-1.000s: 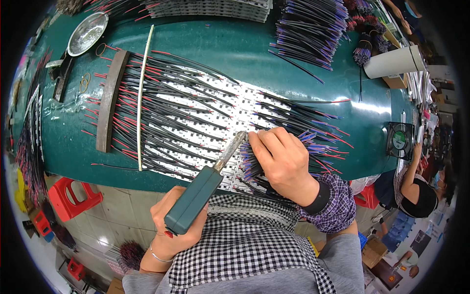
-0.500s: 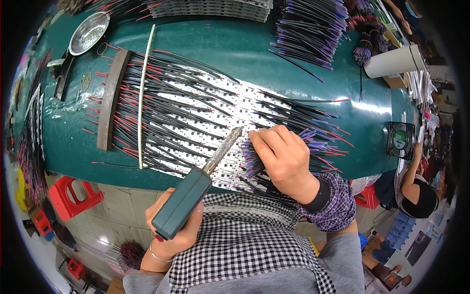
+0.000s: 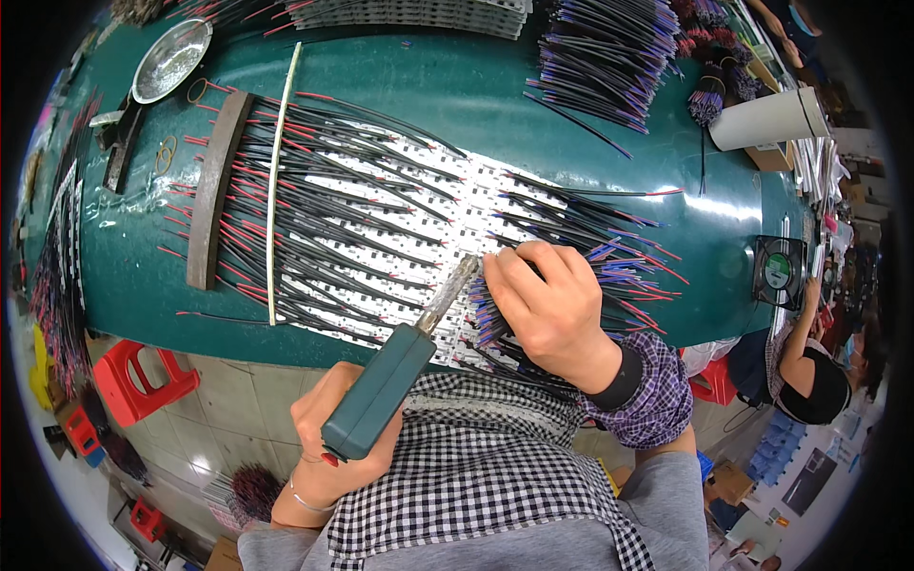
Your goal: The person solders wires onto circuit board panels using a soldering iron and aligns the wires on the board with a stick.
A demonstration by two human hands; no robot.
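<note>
My left hand (image 3: 333,428) is closed around the green body of a soldering gun (image 3: 379,392). Its metal tip slants up and right to the white circuit boards (image 3: 457,214), close by my right fingertips. The fingers of my right hand (image 3: 547,305) are pinched together over the boards, on a bundle of black wires (image 3: 488,314) with bluish ends, partly hidden under the palm. Rows of black wires with red ends (image 3: 352,238) run left from the boards. More black wires (image 3: 609,214) fan out on the right side.
A brown bar (image 3: 217,190) and a thin pale strip (image 3: 282,181) lie across the left wires. On the green table (image 3: 409,86) are a metal bowl (image 3: 171,65), a wire pile (image 3: 605,67), a white tube (image 3: 766,121) and a small fan (image 3: 779,270). Another person (image 3: 809,371) sits at the right.
My left hand has moved slightly right with the soldering gun, which now stands a little steeper with its tip lower. The right hand stays in nearly the same spot.
</note>
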